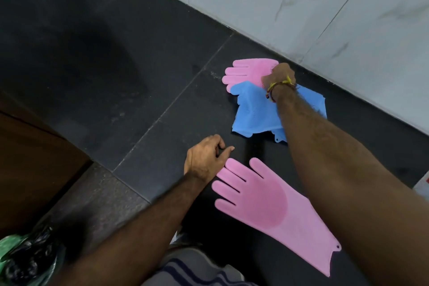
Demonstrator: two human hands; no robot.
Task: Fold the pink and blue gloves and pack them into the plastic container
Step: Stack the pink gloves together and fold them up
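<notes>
My R hand point(279, 75), mid-right of frame, grips far pink glove point(249, 72) atop bristly blue gloves point(255, 111). L hand point(205, 158) loose, holding nothing, beside flat near pink glove point(274, 206).

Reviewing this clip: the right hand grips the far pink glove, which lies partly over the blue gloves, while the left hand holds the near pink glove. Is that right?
Not quite. In the head view the left hand holds nothing; it hovers loosely curled beside the near pink glove. The right hand does grip the far pink glove by the blue gloves.
</notes>
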